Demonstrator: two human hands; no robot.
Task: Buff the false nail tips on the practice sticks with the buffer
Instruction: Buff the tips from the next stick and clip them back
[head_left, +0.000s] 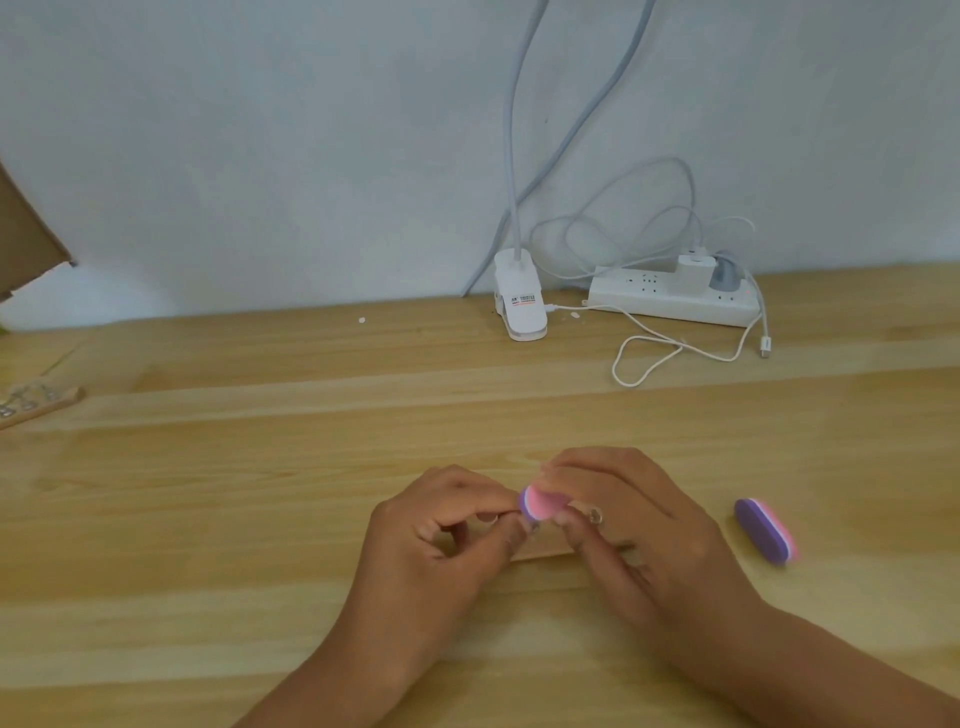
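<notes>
Spare stick (39, 402): lies at the far left edge of the surface (208, 519).
Left hand (447, 525): your fingers curl in, pinching the practice stick (540, 553) low on the surface.
Buffer (543, 504): pink and purple, over that stick, between your hands.
Right hand (634, 525): your fingers arch over the Buffer, gripping it.
Second buffer (763, 530): lies just right of that hand.

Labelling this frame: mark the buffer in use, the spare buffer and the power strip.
buffer in use (543, 504): head view, pink face.
spare buffer (762, 530): head view, purple face.
power strip (649, 301): head view, white top.
</notes>
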